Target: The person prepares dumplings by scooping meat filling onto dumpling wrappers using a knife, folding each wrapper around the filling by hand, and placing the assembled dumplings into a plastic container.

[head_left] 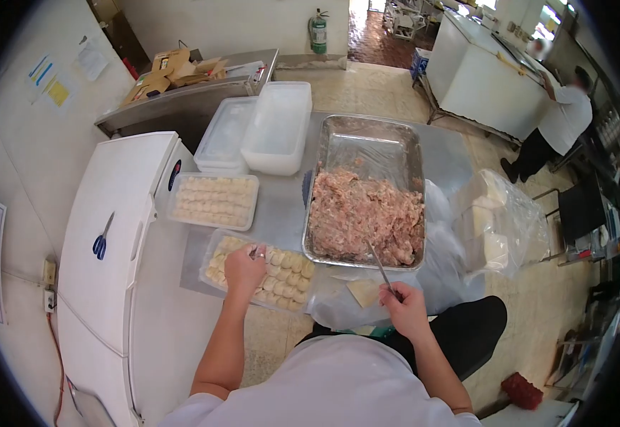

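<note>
My right hand grips the dark handle of a thin metal knife, whose tip reaches the near edge of the ground meat mixture. That meat partly fills a deep metal tray. Just below the tray lies a square dough wrapper. My left hand is over a plastic container with rows of folded dumplings; its fingers are closed, and what they hold, if anything, is hidden. Behind it sits a second container with more dumplings.
Stacked plastic containers stand at the table's back left. Bagged pale blocks lie right of the meat. A white freezer with blue scissors on top is at my left. Another person stands by a white chest.
</note>
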A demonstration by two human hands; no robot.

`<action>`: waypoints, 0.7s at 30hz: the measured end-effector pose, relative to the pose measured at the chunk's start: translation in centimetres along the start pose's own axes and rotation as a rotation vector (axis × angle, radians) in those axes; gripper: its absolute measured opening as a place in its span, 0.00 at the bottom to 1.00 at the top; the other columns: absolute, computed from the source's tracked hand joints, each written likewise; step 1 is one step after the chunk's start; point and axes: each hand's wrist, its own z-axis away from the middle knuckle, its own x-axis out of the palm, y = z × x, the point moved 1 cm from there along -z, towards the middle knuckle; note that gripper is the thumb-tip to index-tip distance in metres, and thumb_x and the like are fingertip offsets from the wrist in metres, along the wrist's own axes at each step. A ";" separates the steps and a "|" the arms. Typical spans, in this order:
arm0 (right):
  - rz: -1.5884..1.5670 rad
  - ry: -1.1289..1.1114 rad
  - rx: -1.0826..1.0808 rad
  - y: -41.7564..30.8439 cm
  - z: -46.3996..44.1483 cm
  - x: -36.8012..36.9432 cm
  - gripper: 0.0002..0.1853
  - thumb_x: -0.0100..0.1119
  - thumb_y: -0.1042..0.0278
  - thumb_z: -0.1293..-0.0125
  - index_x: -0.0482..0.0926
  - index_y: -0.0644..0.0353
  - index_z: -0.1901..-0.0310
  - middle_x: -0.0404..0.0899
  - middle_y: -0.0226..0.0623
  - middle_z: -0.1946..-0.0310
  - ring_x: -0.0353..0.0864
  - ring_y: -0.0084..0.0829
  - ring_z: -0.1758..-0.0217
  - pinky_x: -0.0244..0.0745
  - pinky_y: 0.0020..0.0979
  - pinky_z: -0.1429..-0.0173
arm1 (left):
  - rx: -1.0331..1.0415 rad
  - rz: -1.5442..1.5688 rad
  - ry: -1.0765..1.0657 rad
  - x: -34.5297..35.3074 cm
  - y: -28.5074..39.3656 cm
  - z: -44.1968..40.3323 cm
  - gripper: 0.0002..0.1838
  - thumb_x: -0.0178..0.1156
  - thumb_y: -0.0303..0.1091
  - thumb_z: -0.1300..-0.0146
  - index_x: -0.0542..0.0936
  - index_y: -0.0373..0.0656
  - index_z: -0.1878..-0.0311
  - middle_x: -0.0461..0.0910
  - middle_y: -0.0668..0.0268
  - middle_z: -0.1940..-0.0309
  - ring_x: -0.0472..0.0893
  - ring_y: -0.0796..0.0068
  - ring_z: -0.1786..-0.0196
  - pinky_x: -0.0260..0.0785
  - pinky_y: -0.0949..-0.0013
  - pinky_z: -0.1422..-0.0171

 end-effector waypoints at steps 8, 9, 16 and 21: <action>0.004 0.126 0.014 0.7 0.0 -2.8 0.09 0.62 0.72 0.30 0.84 0.69 0.56 0.82 0.28 0.72 0.75 0.16 0.69 0.70 0.22 0.63 | 0.475 0.323 -0.596 7.8 9.6 10.3 0.14 0.70 0.39 0.38 0.86 0.39 0.56 0.86 0.55 0.65 0.85 0.58 0.62 0.76 0.58 0.56; -0.008 0.134 0.010 0.9 0.2 -2.9 0.09 0.62 0.72 0.30 0.84 0.69 0.56 0.82 0.28 0.72 0.75 0.16 0.69 0.70 0.22 0.63 | 0.575 0.266 -0.572 9.8 9.9 11.5 0.15 0.70 0.40 0.39 0.86 0.40 0.56 0.86 0.54 0.63 0.85 0.55 0.60 0.77 0.56 0.54; -0.011 0.140 0.022 2.7 1.0 -2.9 0.09 0.63 0.71 0.29 0.84 0.70 0.56 0.82 0.28 0.72 0.76 0.16 0.69 0.70 0.22 0.63 | 0.620 -0.135 -0.711 16.3 10.2 11.2 0.18 0.71 0.43 0.41 0.85 0.44 0.52 0.85 0.55 0.57 0.84 0.50 0.53 0.77 0.51 0.48; -0.069 0.148 0.038 3.3 1.1 -2.9 0.10 0.61 0.71 0.29 0.84 0.72 0.56 0.82 0.29 0.73 0.76 0.17 0.70 0.71 0.24 0.63 | 0.490 0.076 -0.832 17.3 9.1 9.1 0.15 0.73 0.44 0.43 0.88 0.47 0.57 0.87 0.54 0.62 0.86 0.52 0.57 0.77 0.54 0.52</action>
